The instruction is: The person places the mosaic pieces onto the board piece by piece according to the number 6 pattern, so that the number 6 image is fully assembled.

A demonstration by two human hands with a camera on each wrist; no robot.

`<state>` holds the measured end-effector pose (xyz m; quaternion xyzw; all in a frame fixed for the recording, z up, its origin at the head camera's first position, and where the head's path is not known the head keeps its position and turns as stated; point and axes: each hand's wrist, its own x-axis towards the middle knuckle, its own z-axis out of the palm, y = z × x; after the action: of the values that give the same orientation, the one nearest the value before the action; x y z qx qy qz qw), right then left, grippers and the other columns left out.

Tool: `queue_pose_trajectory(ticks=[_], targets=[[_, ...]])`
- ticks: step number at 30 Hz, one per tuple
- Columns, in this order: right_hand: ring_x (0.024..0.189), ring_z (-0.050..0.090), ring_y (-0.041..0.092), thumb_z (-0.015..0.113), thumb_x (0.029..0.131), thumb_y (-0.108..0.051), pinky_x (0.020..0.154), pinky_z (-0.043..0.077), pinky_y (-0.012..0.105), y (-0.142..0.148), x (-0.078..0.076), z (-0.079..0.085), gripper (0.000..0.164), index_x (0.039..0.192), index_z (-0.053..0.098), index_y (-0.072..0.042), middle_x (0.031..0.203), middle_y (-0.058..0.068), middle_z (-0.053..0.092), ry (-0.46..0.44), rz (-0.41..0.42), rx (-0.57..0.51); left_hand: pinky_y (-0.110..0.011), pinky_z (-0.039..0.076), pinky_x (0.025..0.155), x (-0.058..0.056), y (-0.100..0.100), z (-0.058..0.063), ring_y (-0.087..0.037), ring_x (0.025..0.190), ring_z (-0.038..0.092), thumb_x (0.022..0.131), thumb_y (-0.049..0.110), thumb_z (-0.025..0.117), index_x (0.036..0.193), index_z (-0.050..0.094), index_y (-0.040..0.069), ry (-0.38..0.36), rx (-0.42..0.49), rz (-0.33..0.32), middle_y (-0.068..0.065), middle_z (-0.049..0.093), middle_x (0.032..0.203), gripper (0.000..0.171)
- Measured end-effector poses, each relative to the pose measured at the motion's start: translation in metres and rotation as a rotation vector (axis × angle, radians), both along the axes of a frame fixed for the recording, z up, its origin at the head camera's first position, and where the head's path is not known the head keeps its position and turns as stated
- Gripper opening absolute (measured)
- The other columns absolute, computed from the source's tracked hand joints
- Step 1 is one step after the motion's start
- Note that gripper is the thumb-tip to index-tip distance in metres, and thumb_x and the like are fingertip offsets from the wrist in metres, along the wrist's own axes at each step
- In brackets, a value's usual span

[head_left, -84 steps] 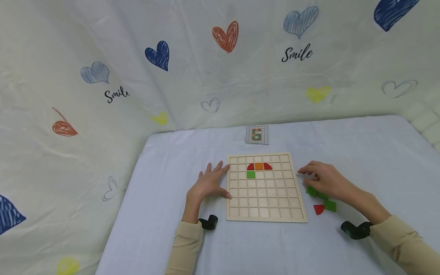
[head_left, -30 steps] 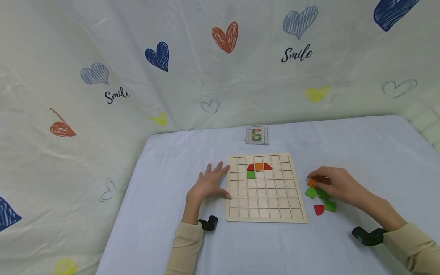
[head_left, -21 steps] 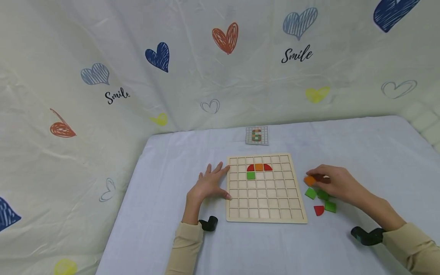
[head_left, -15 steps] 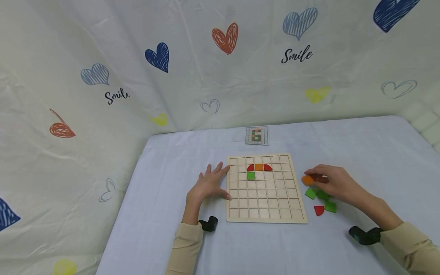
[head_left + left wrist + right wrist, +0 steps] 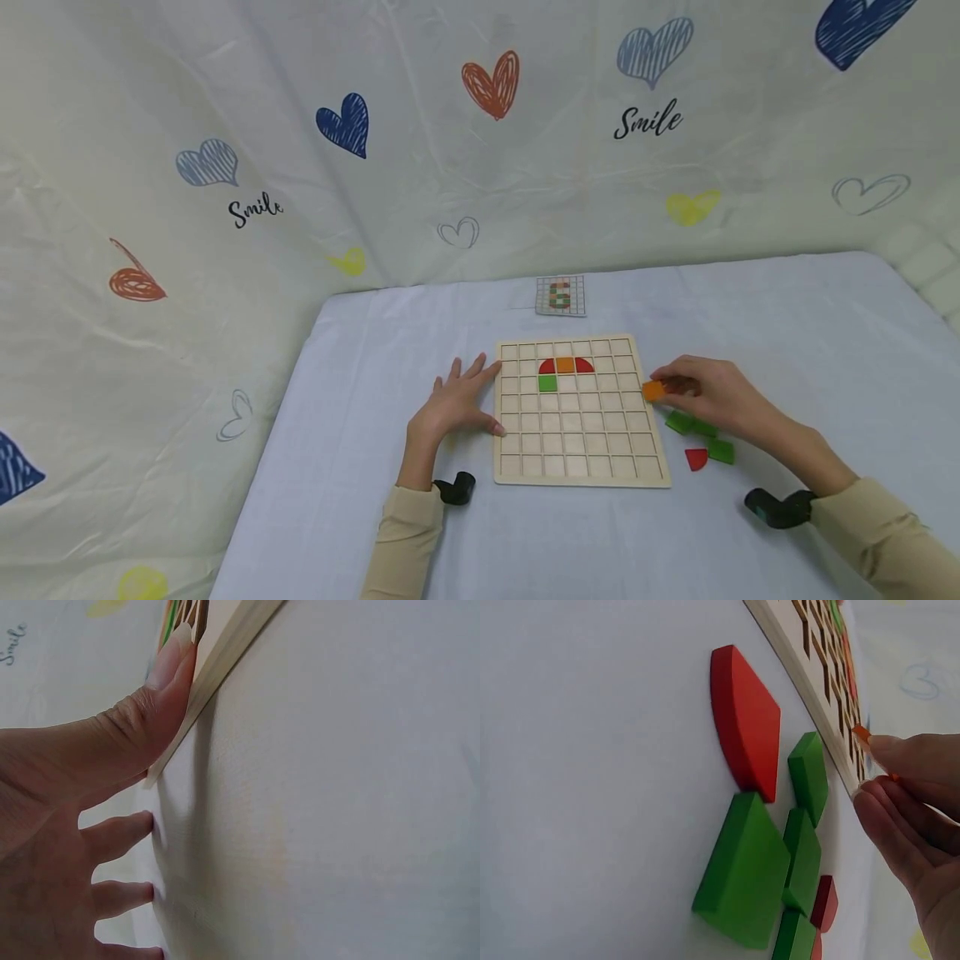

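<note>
In the head view, my right hand (image 5: 716, 392) pinches an orange square tile (image 5: 653, 391) between thumb and fingers at the right edge of a wooden grid board (image 5: 573, 465). My left hand (image 5: 450, 404) lies with fingers spread, its thumb and a fingertip touching the board's left edge. On the board, an orange square (image 5: 565, 365) sits between two red quarter-round tiles (image 5: 583, 365), with a green square (image 5: 548, 383) below the left one. Near my right hand are several loose green tiles (image 5: 742, 874) and a red quarter-round tile (image 5: 746, 724), seen closely in the right wrist view.
A small card (image 5: 560, 296) printed with a coloured grid pattern lies behind the board. White cloth (image 5: 405, 333) covers the table, and a heart-printed sheet (image 5: 405, 192) hangs behind it. More red pieces (image 5: 825, 903) lie beyond the green ones in the right wrist view.
My right hand has picked the orange square out of the loose tiles and carried it left to the board's right edge. My left hand has stayed in place.
</note>
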<state>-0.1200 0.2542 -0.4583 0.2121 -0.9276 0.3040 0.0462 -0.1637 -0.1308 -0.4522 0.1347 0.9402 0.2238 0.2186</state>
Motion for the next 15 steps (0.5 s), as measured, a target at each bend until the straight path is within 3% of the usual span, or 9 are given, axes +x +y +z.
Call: queue_pose_trajectory(ticks=[15], targets=[[0.089,0.069,0.021,0.086,0.081,-0.007,0.08,0.061,0.041,-0.025,-0.007,0.005,0.027,0.107,0.077,-0.005,0.1,0.0,0.075,-0.009,0.041,0.015,-0.07,0.006,0.124,-0.001,-0.001,-0.001,-0.043,0.159,0.0,0.072,0.037,0.094,0.163,0.033,0.026,0.008,-0.005,-0.013,-0.003,0.016,0.173,0.11]])
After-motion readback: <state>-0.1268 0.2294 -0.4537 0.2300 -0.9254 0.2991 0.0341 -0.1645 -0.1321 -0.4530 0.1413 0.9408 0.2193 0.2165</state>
